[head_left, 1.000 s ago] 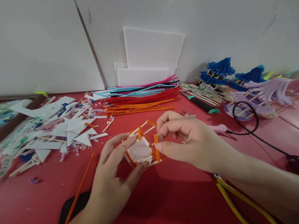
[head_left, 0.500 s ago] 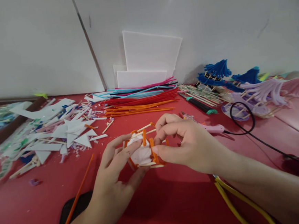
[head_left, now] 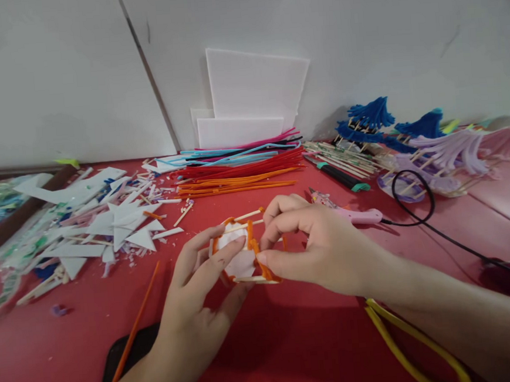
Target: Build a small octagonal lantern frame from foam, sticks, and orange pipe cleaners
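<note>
Between my hands is a small frame of pale wooden sticks and orange pipe cleaners with a white base, lying on its side above the table. My left hand is closed around its left end, with fingers on the base and the thumb beneath. With its thumb and index finger, my right hand pinches an orange pipe cleaner at the open end of the frame. The tips of that pinch are partly hidden. A loose orange pipe cleaner lies left of my left wrist, across a dark phone-like slab.
White foam scraps cover the left side. Bundled pipe cleaners lie at the back. A pink glue gun with a black cord, a black-and-green cutter and yellow-handled pliers or scissors are at right, near blue and purple roofed models.
The orange pipe cleaner strip at my right fingertips has shifted slightly left and now lies closer against the frame. Both hands keep their hold.
</note>
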The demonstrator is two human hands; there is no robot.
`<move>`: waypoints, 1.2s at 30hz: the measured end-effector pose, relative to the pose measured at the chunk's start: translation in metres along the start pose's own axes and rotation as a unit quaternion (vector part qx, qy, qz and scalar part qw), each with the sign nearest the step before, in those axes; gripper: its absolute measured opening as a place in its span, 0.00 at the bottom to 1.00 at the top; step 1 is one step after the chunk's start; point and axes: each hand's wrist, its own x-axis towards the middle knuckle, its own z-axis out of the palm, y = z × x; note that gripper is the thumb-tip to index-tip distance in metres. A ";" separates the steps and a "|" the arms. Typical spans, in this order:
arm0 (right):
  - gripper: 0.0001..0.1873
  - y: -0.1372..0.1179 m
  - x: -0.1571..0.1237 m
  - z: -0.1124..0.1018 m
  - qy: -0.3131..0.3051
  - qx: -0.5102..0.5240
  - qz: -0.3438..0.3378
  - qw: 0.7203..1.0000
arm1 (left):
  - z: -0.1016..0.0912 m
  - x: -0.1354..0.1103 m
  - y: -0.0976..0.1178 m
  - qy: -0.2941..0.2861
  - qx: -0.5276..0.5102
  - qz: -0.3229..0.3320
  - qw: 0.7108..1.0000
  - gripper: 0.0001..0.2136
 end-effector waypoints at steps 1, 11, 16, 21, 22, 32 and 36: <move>0.04 0.000 0.000 0.000 -0.002 -0.004 -0.001 1.000 | 0.000 0.000 0.000 -0.003 -0.001 -0.001 1.000 0.19; 0.05 -0.001 0.001 -0.001 -0.011 -0.024 -0.010 1.000 | 0.001 0.000 0.000 -0.009 -0.002 -0.011 1.000 0.20; 0.03 -0.001 0.001 -0.004 -0.019 -0.035 -0.013 0.999 | 0.000 -0.003 -0.002 -0.016 -0.019 -0.038 0.999 0.21; 0.08 0.002 0.000 -0.014 0.057 -0.083 -0.105 0.989 | -0.001 -0.005 -0.003 -0.043 -0.087 -0.128 0.987 0.23; 0.09 0.003 0.000 -0.015 0.073 -0.106 -0.136 0.982 | -0.002 -0.005 -0.003 -0.048 -0.099 -0.136 0.985 0.23; 0.09 0.011 0.001 -0.012 0.066 -0.182 -0.230 0.954 | -0.002 -0.006 -0.003 -0.055 -0.122 -0.127 0.983 0.25; 0.07 0.013 0.003 -0.013 0.056 -0.153 -0.230 0.960 | -0.002 -0.006 -0.003 -0.062 -0.123 -0.129 0.982 0.25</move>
